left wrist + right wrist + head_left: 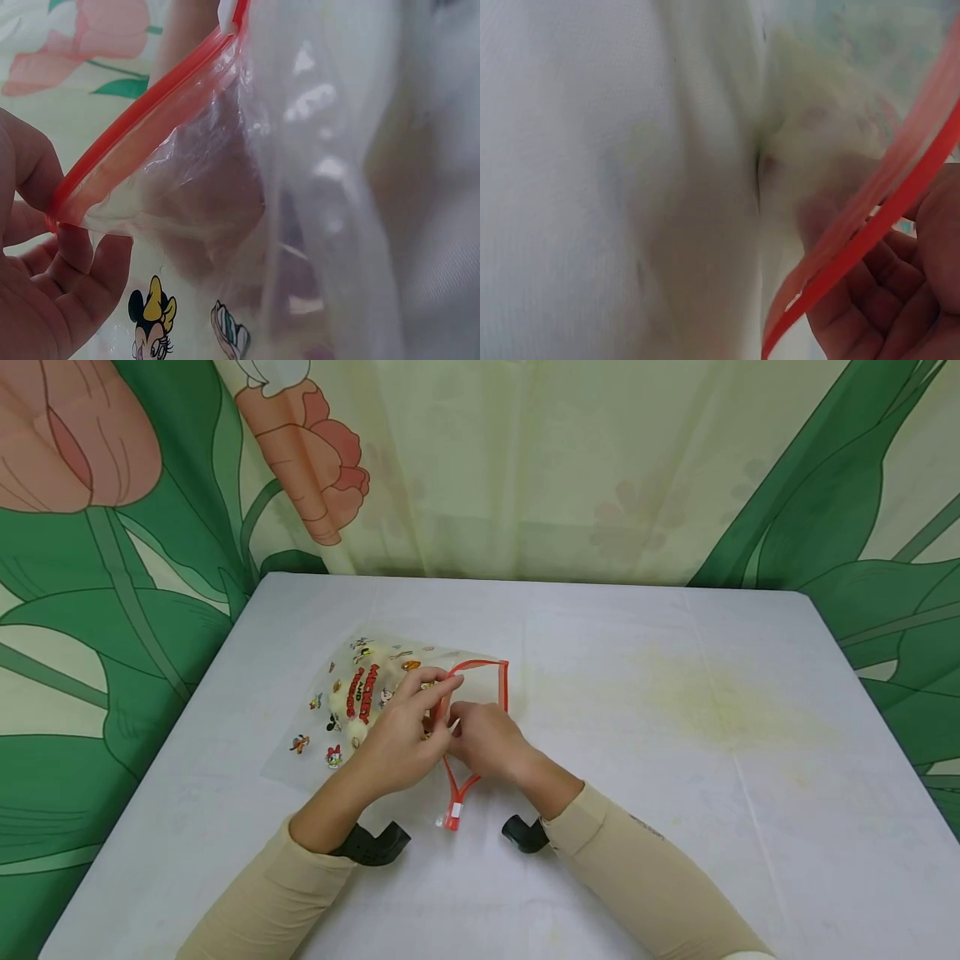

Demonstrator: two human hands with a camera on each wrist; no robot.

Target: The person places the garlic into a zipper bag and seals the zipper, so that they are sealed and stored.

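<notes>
Hands are working the zip bag (360, 702) mouth: left hand (401, 739) pinching its red seal strip (142, 124), right hand (483, 739) gripping the opposite lip; next, parting evenly.

One clear cartoon-printed zip bag (360, 702) at centre left, one worktop (675, 735), two hands: left hand (401, 739), right hand (487, 743).

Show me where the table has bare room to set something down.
The widest bare stretch of the table runs from the right hand to the right edge, faintly stained yellow. The far strip below the curtain is bare too. It is crowded left of centre, where both hands, the left hand included, work the printed zip bag.
</notes>
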